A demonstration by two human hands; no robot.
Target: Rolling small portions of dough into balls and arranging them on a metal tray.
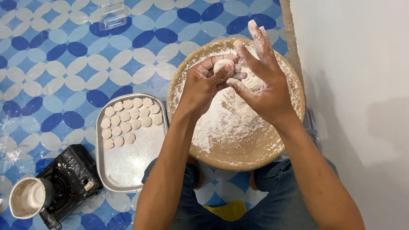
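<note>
Dough ball point(223, 66) soft, floury, likely sticky; left hand point(204, 85) cups it, right hand point(262, 81) open-palmed against it, above round wooden board point(238, 149).

Hidden behind the hands point(238, 83): most of the dough piece point(223, 65) and part of the floured round board point(238, 147). Left of the board, cut off by the lower edge: pot handle point(50, 220). Above, cropped: clear plastic lid point(111, 12).
</note>
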